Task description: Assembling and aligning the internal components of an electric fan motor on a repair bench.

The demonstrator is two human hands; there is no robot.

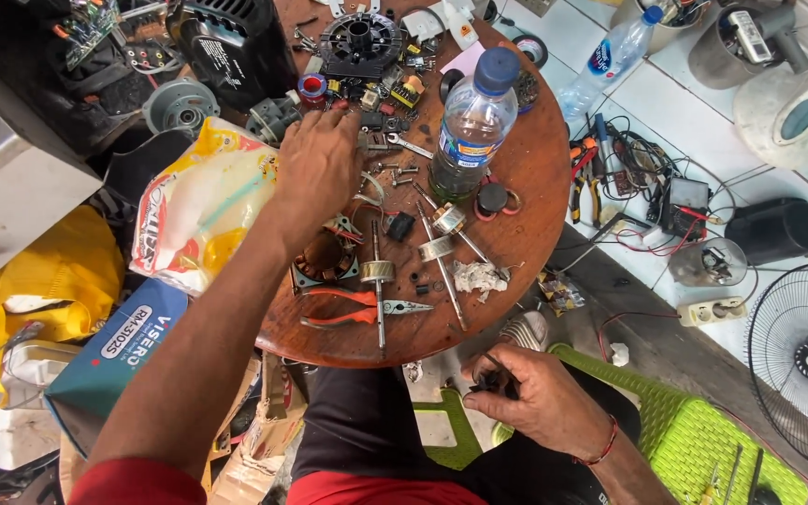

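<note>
**Currently: both hands busy at the round wooden table (516, 168)**

Left hand (315, 168) reaches across the table, fingers spread flat on small loose parts just left of the one standing water bottle (472, 126); grasp unclear. Right hand (530, 397) sits below the table edge, fingertips pinched on a small dark part (490, 379). Near that edge: one pair of orange pliers (353, 309), two rotor shafts (413, 262).

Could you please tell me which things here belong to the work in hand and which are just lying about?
In hand:
- left hand reaching among small screws
- right hand pinching a small dark part
- motor stator, rotor shaft

Lying about:
- water bottle
- orange pliers
- fan guard
- yellow bag
</note>
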